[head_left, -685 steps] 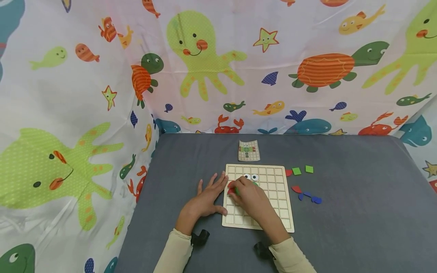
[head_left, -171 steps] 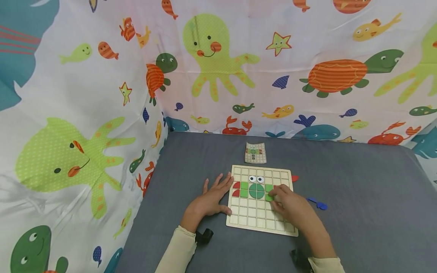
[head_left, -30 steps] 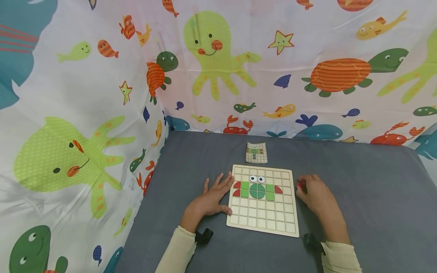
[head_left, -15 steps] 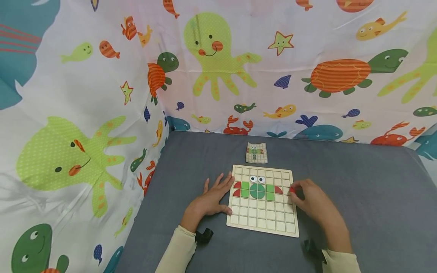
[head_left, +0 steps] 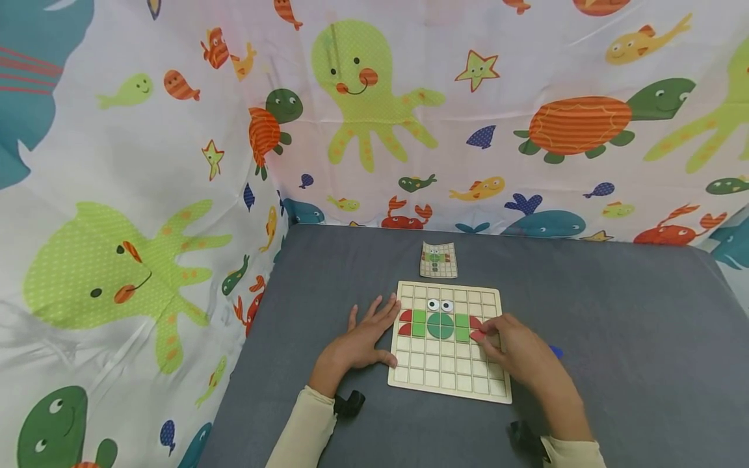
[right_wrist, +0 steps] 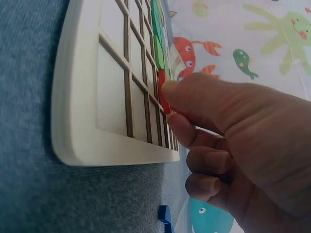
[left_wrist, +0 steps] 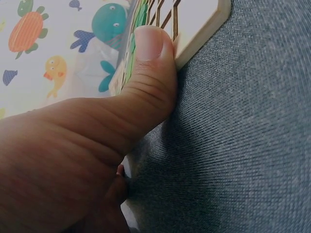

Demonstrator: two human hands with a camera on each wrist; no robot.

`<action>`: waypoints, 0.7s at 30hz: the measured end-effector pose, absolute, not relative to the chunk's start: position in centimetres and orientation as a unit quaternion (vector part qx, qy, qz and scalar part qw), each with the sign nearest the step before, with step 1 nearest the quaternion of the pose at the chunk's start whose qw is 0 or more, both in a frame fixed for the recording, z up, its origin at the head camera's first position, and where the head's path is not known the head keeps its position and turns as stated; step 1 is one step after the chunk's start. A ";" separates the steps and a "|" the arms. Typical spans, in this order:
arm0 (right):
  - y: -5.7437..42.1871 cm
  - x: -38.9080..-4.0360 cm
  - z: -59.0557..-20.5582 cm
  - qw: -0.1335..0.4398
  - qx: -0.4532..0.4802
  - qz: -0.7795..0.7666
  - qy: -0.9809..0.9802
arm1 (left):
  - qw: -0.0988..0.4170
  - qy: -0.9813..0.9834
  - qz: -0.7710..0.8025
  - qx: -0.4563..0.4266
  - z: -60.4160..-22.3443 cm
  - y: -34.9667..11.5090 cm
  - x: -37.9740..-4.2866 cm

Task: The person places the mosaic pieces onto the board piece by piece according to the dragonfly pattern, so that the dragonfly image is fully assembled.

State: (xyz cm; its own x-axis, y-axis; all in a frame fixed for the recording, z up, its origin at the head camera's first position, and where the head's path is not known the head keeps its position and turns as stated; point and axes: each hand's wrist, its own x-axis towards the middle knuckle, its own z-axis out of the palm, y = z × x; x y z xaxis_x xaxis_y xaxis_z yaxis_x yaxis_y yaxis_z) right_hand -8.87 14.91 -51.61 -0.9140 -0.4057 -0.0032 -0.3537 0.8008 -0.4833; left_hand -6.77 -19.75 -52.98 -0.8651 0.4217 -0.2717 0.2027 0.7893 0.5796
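A square wooden grid board (head_left: 445,370) lies on the grey cloth. Along its left edge rests my left hand (head_left: 351,351), fingers spread, with the thumb (left_wrist: 150,58) on the rim. Between thumb and index finger, my right hand (head_left: 521,344) pinches a red quarter-round piece (head_left: 476,335) over the right part of the grid, just below another red piece (head_left: 475,321). In the right wrist view, red (right_wrist: 163,92) shows right at the fingertips. On the board sit two eye pieces (head_left: 440,305), a green circle (head_left: 440,326), light green squares (head_left: 419,325) and red pieces (head_left: 405,323) at left.
A small picture card (head_left: 439,260) with a printed grid pattern lies behind the board. Blue pieces (right_wrist: 165,216) rest on the cloth to the right, mostly behind my right hand in the head view. A sea-animal curtain (head_left: 374,130) closes off the back and left.
My right hand has carried the red piece leftward from beside the board to over the grid. Loose green squares seen earlier at right are now on the board. My left hand stays put.
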 end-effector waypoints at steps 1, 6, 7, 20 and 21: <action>14.9 -8.9 -51.6 0.051 -0.199 -0.242 0.948 | 0.198 0.925 0.276 0.168 -53.0 -19.8 -6.8; 14.7 -8.7 -51.6 0.050 -0.189 -0.229 0.954 | 0.199 0.927 0.270 0.166 -53.0 -19.7 -6.8; 14.7 -8.7 -51.6 0.050 -0.186 -0.226 0.955 | 0.199 0.927 0.270 0.166 -53.0 -19.7 -6.8; 14.4 -8.3 -51.5 0.039 -0.161 -0.205 0.965 | 0.200 0.929 0.265 0.164 -53.2 -19.7 -6.8; 14.4 -8.2 -51.5 0.038 -0.162 -0.206 0.964 | 0.199 0.929 0.266 0.165 -53.2 -19.8 -6.8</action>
State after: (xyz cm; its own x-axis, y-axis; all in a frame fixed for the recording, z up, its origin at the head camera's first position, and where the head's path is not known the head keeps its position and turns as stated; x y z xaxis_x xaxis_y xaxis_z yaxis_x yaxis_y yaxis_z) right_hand -8.24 14.37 -51.53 -0.9443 -0.3289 -0.0070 -0.2974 0.8627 -0.4091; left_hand -6.83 -19.75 -53.24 -0.8662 0.4121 -0.2828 0.2002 0.8045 0.5592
